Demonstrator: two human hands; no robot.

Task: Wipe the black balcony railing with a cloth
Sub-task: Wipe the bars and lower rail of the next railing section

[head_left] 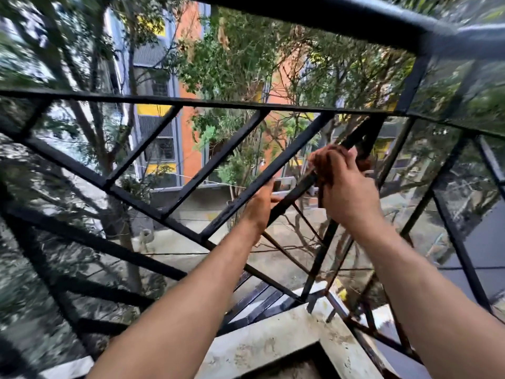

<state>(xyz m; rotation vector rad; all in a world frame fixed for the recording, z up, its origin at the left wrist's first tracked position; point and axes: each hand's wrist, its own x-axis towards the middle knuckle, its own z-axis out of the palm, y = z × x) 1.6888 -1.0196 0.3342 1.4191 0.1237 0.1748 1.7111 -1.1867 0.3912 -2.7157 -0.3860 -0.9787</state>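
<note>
Toward the right corner of the black railing (164,100), the right hand (347,187) grips a brown cloth (323,162) wrapped round a slanting bar; the left hand (259,209) curls round a bar lower down.

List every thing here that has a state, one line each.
left hand: bare, grips a diagonal bar of the railing.
right hand: holds the cloth against the next diagonal bar.
cloth: brown, bunched, wrapped round that bar.
railing: black, paint scuffed near the left hand.
concrete ledge: stained, blotchy.
</note>
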